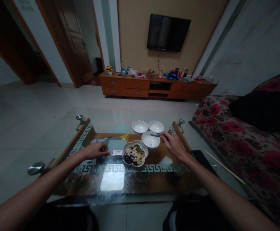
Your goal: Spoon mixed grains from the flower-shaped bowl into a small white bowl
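On the glass table (87, 179), a white and purple flower-shaped bowl (146, 157) holds mixed dark, green, yellowish and pale beans or seeds. My left hand (97, 150) is curled at its labelled side handle (117, 152), fingertips against the handle's end. Thin bluish tweezers (153, 135) are pinched in my right hand (172, 143). Their tips point left over the nearest white bowl (150, 146), which has a small pale bit at the bottom. Behind it stand two more white bowls, the left one (140, 127) and the right one (156, 127), side by side.
Under the glass lie papers and other items on a wooden shelf (157, 157). A dark flat object (203, 160) lies at the table's right. A flowered sofa (262, 154) stands to the right; a cluttered TV cabinet (137, 88) runs along the far wall below a television (168, 33).
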The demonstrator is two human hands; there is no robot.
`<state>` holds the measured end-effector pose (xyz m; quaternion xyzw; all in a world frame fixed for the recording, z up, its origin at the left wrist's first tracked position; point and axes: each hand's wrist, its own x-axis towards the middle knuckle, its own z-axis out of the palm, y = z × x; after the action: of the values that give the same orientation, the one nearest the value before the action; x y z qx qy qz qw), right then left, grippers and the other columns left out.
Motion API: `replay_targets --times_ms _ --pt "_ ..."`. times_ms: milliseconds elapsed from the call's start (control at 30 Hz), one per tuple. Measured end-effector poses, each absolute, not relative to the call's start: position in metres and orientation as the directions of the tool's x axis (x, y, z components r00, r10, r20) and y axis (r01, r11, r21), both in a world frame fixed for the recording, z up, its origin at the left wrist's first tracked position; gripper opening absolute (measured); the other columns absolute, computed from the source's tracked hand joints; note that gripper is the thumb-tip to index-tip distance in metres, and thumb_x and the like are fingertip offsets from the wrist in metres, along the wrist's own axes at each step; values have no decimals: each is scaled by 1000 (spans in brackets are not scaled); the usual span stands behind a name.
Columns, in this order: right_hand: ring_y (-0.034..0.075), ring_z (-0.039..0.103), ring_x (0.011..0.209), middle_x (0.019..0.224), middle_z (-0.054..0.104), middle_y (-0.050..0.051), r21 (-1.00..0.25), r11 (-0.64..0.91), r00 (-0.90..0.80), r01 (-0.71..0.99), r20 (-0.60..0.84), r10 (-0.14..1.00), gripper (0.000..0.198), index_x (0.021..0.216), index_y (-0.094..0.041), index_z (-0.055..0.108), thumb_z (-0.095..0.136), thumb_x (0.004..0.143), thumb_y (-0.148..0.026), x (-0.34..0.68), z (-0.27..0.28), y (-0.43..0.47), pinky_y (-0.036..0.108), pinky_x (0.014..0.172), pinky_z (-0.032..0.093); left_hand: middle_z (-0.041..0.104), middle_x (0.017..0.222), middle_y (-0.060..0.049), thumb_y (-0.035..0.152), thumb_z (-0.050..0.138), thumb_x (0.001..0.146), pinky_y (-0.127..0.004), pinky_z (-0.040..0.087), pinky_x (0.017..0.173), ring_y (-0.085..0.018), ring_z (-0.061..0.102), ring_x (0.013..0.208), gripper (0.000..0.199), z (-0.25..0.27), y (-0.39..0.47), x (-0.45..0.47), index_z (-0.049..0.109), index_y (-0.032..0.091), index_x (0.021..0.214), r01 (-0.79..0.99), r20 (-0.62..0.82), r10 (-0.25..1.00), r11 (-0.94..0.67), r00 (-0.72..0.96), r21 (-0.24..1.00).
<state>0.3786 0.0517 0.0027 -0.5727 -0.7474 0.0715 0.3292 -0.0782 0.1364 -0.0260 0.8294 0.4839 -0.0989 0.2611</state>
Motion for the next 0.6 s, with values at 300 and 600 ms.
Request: replay_targets --times_ms 300,600 --pt "21 78 88 109 83 8 -387 573 -496 722 288 820 29 125 -27 75 55 105 -25 336 -12 33 31 75 54 68 90 -10 75 48 81 -39 38 75 -26 61 82 55 -21 133 -76 57 21 85 861 -399 771 -378 497 341" --pt "18 72 63 85 83 6 -565 372 -304 736 216 928 26 110 -23 84 61 99 -28 306 -32 22 27 63 48 69 88 -9 77 47 82 -38 37 73 -26 62 81 57 -21 133 -77 60 21 85 856 -405 763 -380 504 351"
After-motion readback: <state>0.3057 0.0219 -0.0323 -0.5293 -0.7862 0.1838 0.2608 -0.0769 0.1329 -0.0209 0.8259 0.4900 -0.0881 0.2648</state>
